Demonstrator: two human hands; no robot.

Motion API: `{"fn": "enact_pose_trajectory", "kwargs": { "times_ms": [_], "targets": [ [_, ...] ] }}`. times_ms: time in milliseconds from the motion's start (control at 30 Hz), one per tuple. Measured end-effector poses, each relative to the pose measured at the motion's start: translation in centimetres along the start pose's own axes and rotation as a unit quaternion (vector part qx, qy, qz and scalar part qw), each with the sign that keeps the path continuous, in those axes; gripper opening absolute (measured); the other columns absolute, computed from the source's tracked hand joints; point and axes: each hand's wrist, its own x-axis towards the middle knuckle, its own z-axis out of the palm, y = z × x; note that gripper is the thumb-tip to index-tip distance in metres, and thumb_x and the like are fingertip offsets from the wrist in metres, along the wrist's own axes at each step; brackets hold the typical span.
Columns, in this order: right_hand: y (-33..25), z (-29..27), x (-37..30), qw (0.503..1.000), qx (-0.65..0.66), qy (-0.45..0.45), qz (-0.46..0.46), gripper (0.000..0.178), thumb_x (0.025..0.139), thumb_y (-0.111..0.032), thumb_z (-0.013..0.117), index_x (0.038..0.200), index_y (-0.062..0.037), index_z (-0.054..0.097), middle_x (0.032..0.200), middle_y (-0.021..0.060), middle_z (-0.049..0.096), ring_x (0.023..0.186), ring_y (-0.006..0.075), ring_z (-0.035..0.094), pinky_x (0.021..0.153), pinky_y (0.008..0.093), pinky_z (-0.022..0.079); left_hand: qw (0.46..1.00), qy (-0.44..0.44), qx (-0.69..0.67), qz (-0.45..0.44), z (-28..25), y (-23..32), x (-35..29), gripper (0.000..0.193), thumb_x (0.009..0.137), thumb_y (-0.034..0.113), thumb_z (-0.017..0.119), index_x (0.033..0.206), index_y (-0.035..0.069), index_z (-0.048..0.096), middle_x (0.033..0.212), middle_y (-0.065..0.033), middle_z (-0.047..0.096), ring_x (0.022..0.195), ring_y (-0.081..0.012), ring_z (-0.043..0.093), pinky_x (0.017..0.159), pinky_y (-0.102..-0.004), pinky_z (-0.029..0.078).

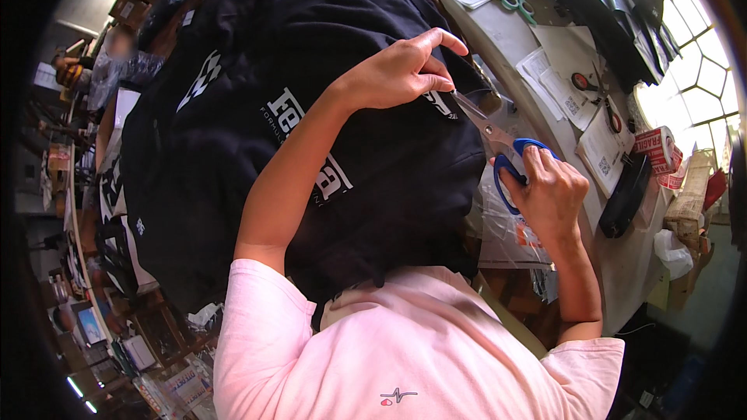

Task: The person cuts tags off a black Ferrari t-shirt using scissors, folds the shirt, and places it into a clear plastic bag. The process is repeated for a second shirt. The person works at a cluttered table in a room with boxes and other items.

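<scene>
Right grip (548, 185) around blue-handled scissors (489, 130), left hand (393, 71) arched over garment (397, 179), hold unclear.

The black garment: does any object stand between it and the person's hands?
Nothing visible blocks the left hand, over the black garment. Between the right hand and the garment are the blue scissors it holds.

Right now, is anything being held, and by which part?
The right fingers hold the scissors by the blue handles; whether the left fingers pinch the black garment can't be told.
</scene>
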Motion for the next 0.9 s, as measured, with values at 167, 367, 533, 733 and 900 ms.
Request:
{"fn": "enact_pose_trajectory", "kwargs": {
  "times_ms": [167, 367, 533, 733, 900],
  "targets": [
    [0.1, 0.3, 0.0, 1.000, -0.004, 0.005, -0.011, 0.035, 0.066, -0.033, 0.074, 0.082, -0.0052, 0.061, 0.069, 0.0062, 0.061, 0.057, 0.0210, 0.061, 0.053, 0.0307, 0.047, 1.000, -0.001, -0.018, 0.000, -0.1, -0.5, 0.0, 0.042, 0.084, 0.004, 0.060, 0.122, 0.004, 0.042, 0.082, -0.0095, 0.065, 0.079, -0.0104, 0.060, 0.076, -0.0211, 0.045],
    [0.1, 0.6, 0.0, 1.000, -0.002, 0.004, -0.019, 0.031, 0.067, -0.031, 0.074, 0.080, -0.0055, 0.061, 0.066, 0.0072, 0.061, 0.053, 0.0221, 0.059, 0.052, 0.0309, 0.047, 0.999, -0.009, -0.022, -0.026, -0.1, -0.2, 0.0, 0.043, 0.084, 0.005, 0.060, 0.123, 0.004, 0.042, 0.082, -0.0105, 0.066, 0.080, -0.0108, 0.060, 0.077, -0.0208, 0.045],
    [0.2, 0.7, -0.1, 0.972, 0.207, -0.083, 0.078, 0.024, 0.075, -0.024, 0.071, 0.072, -0.0038, 0.059, 0.057, 0.0052, 0.057, 0.044, 0.0147, 0.053, 0.047, 0.0284, 0.043, 1.000, -0.004, -0.012, -0.024, -0.2, -0.3, -0.1, 0.042, 0.084, 0.007, 0.061, 0.122, 0.003, 0.043, 0.082, -0.0104, 0.066, 0.081, -0.0127, 0.061, 0.080, -0.0218, 0.045],
    [0.8, 1.1, -1.1, 0.726, 0.600, -0.100, 0.320, 0.028, 0.079, -0.020, 0.070, 0.066, -0.0002, 0.054, 0.056, -0.0028, 0.050, 0.051, 0.0008, 0.044, 0.046, 0.0177, 0.030, 0.999, -0.029, -0.044, 0.015, -0.2, -1.1, 0.3, 0.044, 0.082, 0.004, 0.062, 0.122, 0.004, 0.044, 0.090, -0.0107, 0.065, 0.088, -0.0145, 0.061, 0.087, -0.0251, 0.045],
    [3.4, -2.7, -5.5, 0.815, 0.468, 0.076, 0.333, 0.024, 0.080, -0.019, 0.066, 0.088, 0.0023, 0.059, 0.060, -0.0008, 0.051, 0.045, 0.0030, 0.047, 0.037, 0.0173, 0.034, 0.987, 0.006, 0.003, 0.162, 0.2, 0.0, 0.0, 0.042, 0.077, 0.010, 0.069, 0.116, 0.007, 0.055, 0.092, -0.0063, 0.065, 0.091, -0.0162, 0.060, 0.087, -0.0283, 0.045]
  ]
}}
